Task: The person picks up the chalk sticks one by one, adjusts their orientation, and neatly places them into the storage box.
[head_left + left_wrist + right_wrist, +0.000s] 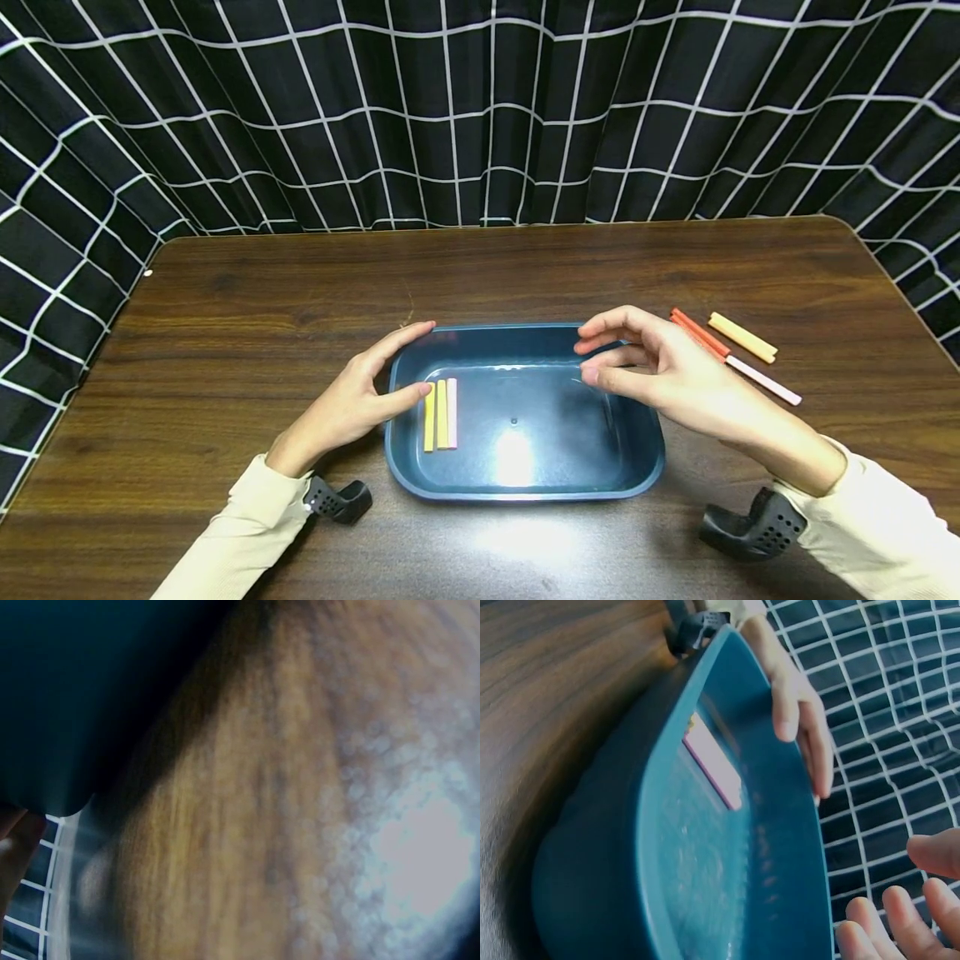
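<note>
Cream fabric sleeve [240, 521] is seen at the left, leading to a bare left hand [352, 404]. By it the left end of a blue, rounded rectangular plastic tub [525, 497] is held, the thumb set inside the rim and the fingers along the outside. Just right of that thumb, on the tub floor, three slim straight sticks are laid side by side: two yellow sticks [442, 417] and a pale pink stick [452, 414], their long axes pointing away from the wearer. Over the tub's right end a bare right hand [667, 358] is held with fingers bent, thumb and fingertips apart, nothing gripped. Farther right, on a brown wood-grain table [262, 333], a loose group is set: red stick material [705, 335], its count unclear, a light yellow piece [742, 337] and a pinkish-white stick [763, 381]. This group is nearer the right hand, but lies behind its back, opposite to where the fingertips point; its long axes are slanted from far left to near right.
</note>
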`<state>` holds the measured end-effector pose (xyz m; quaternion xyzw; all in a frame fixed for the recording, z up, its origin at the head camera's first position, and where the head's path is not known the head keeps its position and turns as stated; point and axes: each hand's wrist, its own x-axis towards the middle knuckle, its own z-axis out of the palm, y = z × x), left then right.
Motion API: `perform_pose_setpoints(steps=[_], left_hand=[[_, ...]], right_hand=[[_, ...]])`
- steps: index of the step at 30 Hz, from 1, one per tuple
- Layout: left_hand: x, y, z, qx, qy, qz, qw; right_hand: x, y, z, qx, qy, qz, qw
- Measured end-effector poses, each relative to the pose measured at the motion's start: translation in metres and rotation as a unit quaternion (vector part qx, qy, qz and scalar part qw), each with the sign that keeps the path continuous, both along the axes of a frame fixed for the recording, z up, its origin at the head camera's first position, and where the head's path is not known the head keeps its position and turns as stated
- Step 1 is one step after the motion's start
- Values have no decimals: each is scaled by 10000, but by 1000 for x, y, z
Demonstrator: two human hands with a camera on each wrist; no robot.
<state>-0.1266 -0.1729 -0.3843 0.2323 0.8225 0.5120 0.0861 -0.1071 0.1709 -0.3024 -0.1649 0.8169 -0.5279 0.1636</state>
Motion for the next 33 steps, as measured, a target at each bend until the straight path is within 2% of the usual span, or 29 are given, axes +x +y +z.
perform_pose_setpoints(steps=[5, 14, 21, 33], left_hand=[[1, -1, 0, -63, 38, 18, 10000], [0, 0, 0, 77, 29, -56, 10000], [0, 0, 0, 55, 7, -68, 10000], [1, 0, 1, 74, -80, -45, 9999]], right_hand=[[-1, 11, -2, 98, 201, -56, 9997], [1, 30, -7, 353, 517, -312, 9976], [3, 52, -14, 524, 870, -468, 9937], [4, 84, -26, 803, 1232, -655, 9870]])
